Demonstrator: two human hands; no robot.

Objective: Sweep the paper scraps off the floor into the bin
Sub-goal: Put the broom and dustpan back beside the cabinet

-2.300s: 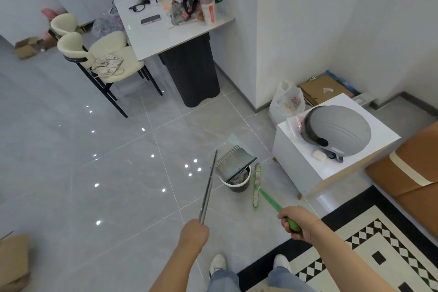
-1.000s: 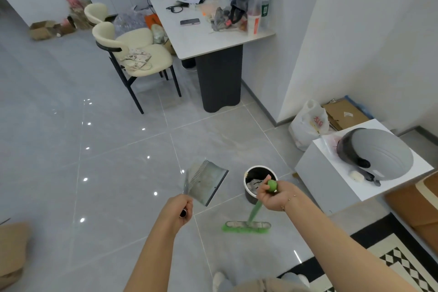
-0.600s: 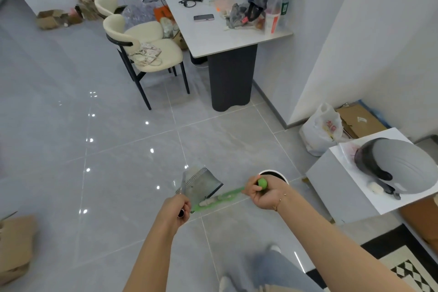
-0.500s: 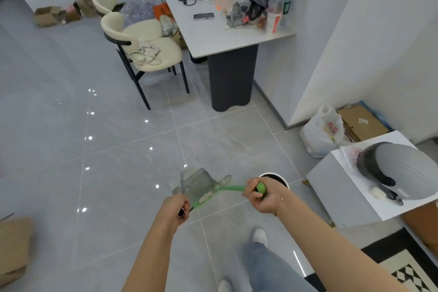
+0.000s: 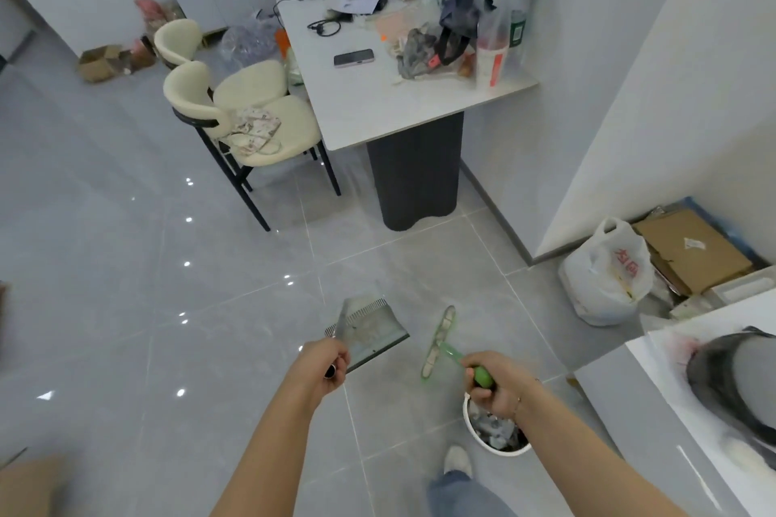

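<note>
Broom [image 5: 440,342] handle slants up-left, head crosswise above bin [image 5: 495,434].

The green plastic broom [image 5: 439,342] in the right hand [image 5: 495,384] has swung out of the grey metal dustpan [image 5: 369,332] and now hangs apart to its right. The white round bin [image 5: 495,432] now sits nearer, beneath that hand.

A single head-worn wide-angle camera looks forward and steeply down from standing height, with both forearms reaching in from the bottom edge (no second view overlaps it). The white table [image 5: 378,113] stands far ahead at upper centre; the round bin [image 5: 474,430] sits close below, almost underfoot, well nearer than that table.
</note>
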